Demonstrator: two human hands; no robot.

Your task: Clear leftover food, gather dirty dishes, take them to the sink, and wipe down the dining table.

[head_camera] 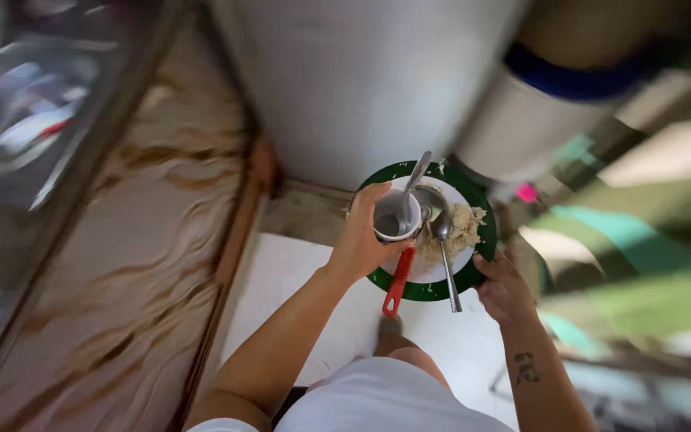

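We carry round green-rimmed white plate [473,210] out front, far from body, over white floor [297,280]. Right hand [504,290] cups near-right rim. Left hand [361,236] wraps small white cup [397,214] on plate's left, so it's closer. Metal spoon [444,248] runs near-far; red-handled tool [398,282] pokes out near. Pale crumbly food [464,228] on right.

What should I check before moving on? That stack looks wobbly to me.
1. Left hand grip on the white cup: ok, fingers wrap its side.
2. Right hand under the green-rimmed plate: ok, holds its edge.
3. Spoon on the plate: not ok, handle juts past the rim.
4. Red-handled utensil: not ok, overhangs too.
5. Food on the plate: ok.
6. Plate level: cannot tell, picture blurred.
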